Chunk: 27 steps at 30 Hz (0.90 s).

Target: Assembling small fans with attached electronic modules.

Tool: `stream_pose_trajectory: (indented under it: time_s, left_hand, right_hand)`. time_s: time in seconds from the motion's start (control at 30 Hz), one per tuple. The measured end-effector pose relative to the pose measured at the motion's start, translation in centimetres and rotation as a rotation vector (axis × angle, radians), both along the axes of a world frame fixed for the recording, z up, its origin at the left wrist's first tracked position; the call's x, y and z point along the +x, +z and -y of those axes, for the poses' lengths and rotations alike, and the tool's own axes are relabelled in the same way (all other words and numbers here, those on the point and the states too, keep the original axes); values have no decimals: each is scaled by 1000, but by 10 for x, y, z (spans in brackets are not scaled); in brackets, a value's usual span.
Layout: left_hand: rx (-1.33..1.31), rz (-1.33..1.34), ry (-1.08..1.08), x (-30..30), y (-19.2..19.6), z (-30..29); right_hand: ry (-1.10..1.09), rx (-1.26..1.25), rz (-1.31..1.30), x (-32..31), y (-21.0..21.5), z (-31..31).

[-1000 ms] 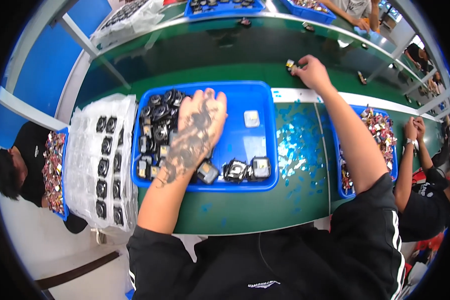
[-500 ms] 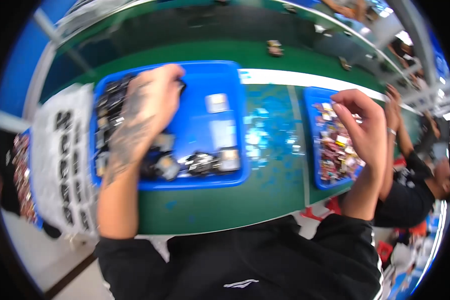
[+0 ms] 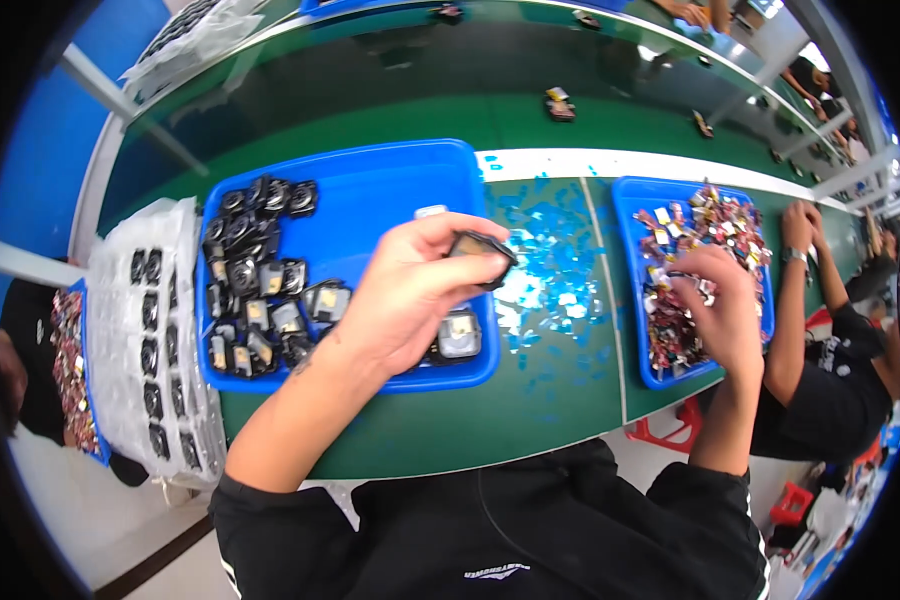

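My left hand [image 3: 410, 290] is closed on a small square black-framed module [image 3: 483, 258], pinched between thumb and fingers above the right side of a blue tray [image 3: 370, 195]. Many similar black modules [image 3: 255, 270] with round lenses or pale faces are heaped in that tray's left part. A single module [image 3: 459, 334] lies at its near right corner, beneath my left hand. Over a second blue tray [image 3: 660, 380] my right hand [image 3: 725, 305] is bent, slightly blurred, its thumb and forefinger close to a pile of small reddish and silvery parts [image 3: 705, 215]. Its fingertips' grip is unclear.
Blue film pieces [image 3: 550, 280] litter the green table between the trays. Left of them, a clear plastic sheet [image 3: 150, 330] holds rows of black modules. Small assemblies [image 3: 560, 104] lie on the green surface beyond a white strip. A co-worker's arms [image 3: 796, 270] are close on the right.
My left hand has come out of the module heap and moved right, with a module now visible in it. My right hand has lowered toward the pile of small parts.
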<state>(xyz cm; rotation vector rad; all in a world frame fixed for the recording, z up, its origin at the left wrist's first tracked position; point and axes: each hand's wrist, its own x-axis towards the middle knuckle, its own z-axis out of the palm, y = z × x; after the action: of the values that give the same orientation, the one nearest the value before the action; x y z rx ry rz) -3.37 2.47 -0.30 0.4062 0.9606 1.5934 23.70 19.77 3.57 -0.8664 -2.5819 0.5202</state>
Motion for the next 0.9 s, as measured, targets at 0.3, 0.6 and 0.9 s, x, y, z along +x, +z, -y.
stream_pose_trajectory:
  time_s: [0.3,0.6,0.9]
  left_hand:
    - [183,-611,100,39,-25,-8]
    - [97,-976,-22,46,-12,12]
    - [161,-1188,105,46,-9,15]
  right_hand:
    - [41,-169,-98,-36,5,67]
    - [198,-307,-130,-71,-3,81]
    - [94,-416,-264,-64,-16,75]
